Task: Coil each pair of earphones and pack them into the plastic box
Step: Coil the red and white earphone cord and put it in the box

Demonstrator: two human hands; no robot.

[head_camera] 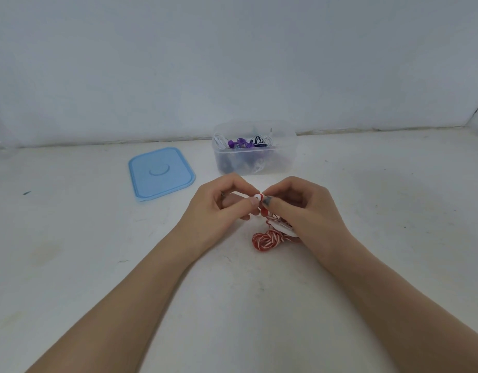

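Both hands, left hand point(219, 201) and right hand point(299, 208), pinched red-white earphones point(267, 236) (probably the earbuds) near the plastic box point(255, 150) at the desk's far edge.

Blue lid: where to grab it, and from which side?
Grip the blue lid by its near right corner, from the right. It lies flat on the table left of the plastic box, so only the raised rim gives purchase; fingers must hook under it.
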